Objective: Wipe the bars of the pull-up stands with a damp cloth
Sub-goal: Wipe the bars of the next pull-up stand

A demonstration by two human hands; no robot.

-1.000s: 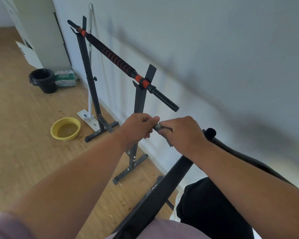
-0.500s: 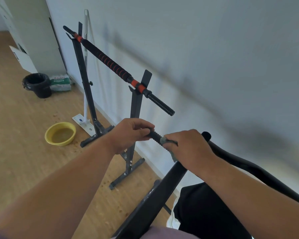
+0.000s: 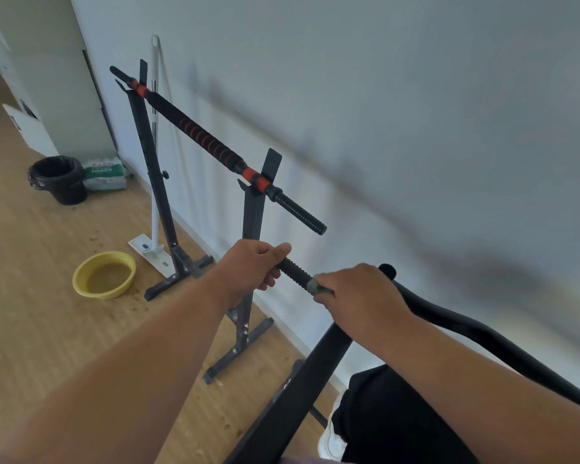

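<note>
A near black bar (image 3: 295,272) with a ribbed end runs between my two hands. My left hand (image 3: 253,266) grips its free end. My right hand (image 3: 362,298) holds a grey damp cloth (image 3: 315,287) wrapped round the bar just behind the ribbed part; most of the cloth is hidden under my fingers. The bar rests on a black upright (image 3: 302,390) of the near stand. Farther off, a second bar (image 3: 201,139) with black foam and red rings lies across two black uprights (image 3: 253,229).
A yellow basin (image 3: 104,274) of murky water sits on the wooden floor at left. Behind it stand a black bin (image 3: 60,179), a green-white pack (image 3: 105,174) and a white flat mop (image 3: 154,162) leaning on the wall. A curved black tube (image 3: 466,326) runs at right.
My right hand with the cloth has slid back along the near bar, away from my left hand, baring the ribbed section between them. The view shifted slightly.
</note>
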